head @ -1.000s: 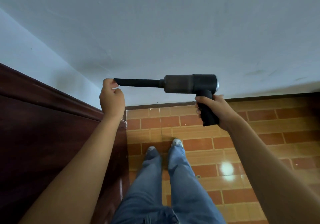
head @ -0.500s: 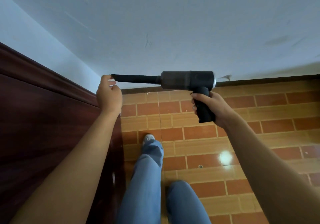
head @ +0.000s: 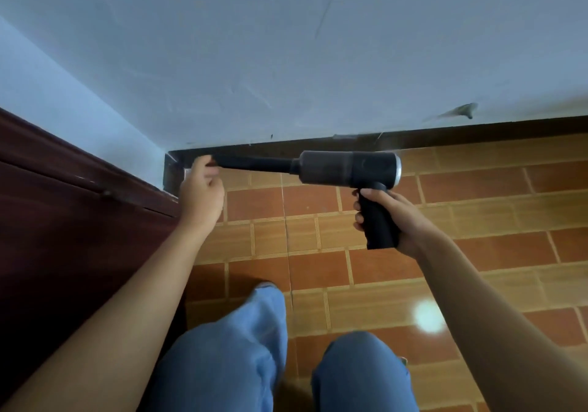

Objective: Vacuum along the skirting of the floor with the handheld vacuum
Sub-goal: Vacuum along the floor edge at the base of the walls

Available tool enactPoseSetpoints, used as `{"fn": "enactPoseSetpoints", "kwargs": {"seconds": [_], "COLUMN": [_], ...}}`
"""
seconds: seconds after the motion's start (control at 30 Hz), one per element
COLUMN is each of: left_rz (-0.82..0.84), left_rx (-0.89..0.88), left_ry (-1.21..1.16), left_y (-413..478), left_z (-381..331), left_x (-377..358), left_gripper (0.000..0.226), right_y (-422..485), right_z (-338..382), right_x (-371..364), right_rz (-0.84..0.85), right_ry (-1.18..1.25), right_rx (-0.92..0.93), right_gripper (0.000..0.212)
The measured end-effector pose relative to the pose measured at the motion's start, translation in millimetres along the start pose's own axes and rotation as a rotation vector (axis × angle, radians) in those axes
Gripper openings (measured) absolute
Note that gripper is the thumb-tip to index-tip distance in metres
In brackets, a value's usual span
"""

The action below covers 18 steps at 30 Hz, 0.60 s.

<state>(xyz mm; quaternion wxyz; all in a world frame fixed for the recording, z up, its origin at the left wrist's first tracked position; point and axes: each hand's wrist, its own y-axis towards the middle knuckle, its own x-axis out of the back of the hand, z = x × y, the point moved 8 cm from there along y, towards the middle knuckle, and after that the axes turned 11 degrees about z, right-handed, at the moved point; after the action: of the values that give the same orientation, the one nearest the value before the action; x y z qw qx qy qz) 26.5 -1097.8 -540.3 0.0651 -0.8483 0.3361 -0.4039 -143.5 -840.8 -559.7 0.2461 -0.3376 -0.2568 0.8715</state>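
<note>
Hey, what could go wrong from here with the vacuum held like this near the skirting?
1. The left hand covers the nozzle tip, so suction could be blocked.
2. The handheld vacuum, gripped by the right hand, points along the skirting rather than at it, so cobwebs there may be missed.

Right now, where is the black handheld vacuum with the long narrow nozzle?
Head view, centre: the black handheld vacuum is held above the tiled floor before the dark skirting, right hand on its grip, nozzle tip at the curled left hand.
</note>
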Motion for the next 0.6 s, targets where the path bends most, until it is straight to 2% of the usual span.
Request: {"fn": "enactPoseSetpoints", "kwargs": {"seconds": [0.3,0.6], "left_rz": [0.144,0.084], "left_rx": [-0.020,0.000], "left_ry": [0.007,-0.016], "left_y": [70.4,70.6], "left_z": [83.2,122.0], "left_x": [-72.8,-97.5], "left_gripper": [0.054,0.055], "right_y": [83.5,108.6], "right_z": [-80.2,-112.2], "right_x": [47.3,49.7], "right_rz": [0.096,0.164], "right_ry": [0.035,0.034], "right_rx": [-0.008,-0.058], "right_gripper": [0.023,0.029]}}
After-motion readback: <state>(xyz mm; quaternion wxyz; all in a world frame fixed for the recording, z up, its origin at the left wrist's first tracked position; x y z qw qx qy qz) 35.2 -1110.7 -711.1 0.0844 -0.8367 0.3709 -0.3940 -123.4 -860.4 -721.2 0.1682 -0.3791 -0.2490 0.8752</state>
